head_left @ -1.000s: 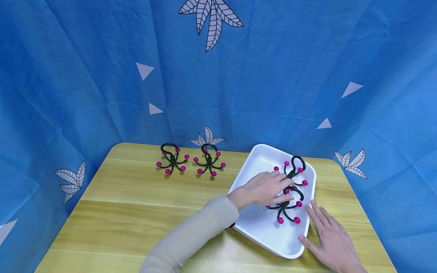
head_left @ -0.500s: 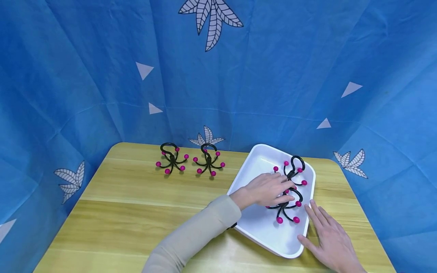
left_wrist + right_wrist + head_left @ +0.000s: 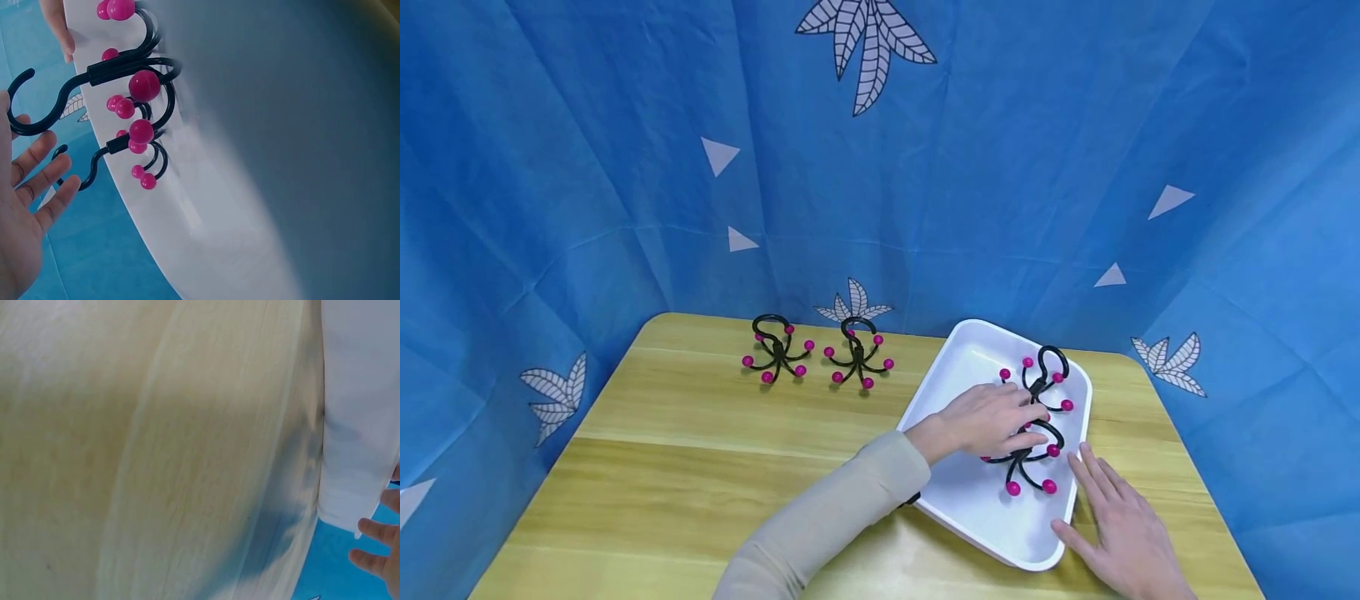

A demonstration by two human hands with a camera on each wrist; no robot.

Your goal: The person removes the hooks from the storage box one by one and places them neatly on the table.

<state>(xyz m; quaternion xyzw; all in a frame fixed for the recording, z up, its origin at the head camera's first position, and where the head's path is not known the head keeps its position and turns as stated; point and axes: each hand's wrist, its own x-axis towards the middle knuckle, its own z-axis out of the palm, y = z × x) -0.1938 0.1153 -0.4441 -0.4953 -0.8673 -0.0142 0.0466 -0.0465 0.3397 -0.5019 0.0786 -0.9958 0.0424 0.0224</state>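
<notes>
Two black claw hooks with pink ball tips stand in a white tray (image 3: pixel 937 518) on the table. My left hand (image 3: pixel 985 419) is over the tray, its thumb and fingers about the curved top of the nearer claw hook (image 3: pixel 1021 454). In the left wrist view, the fingers of the left hand (image 3: pixel 28 212) are spread and fairly straight beside that hook's curved end. Just beyond the fingertips is the farther claw hook (image 3: pixel 1037 387), partly hidden by the hand. My right hand (image 3: pixel 1123 525) lies with extended fingers at the tray's right side, fingertips right at its rim.
Two more claw hooks, one at the left (image 3: pixel 777 354) and one beside it (image 3: pixel 858 357), stand on the wooden table (image 3: pixel 685 467) near its back edge. A blue curtain (image 3: pixel 1015 167) with leaf prints hangs behind and around the table.
</notes>
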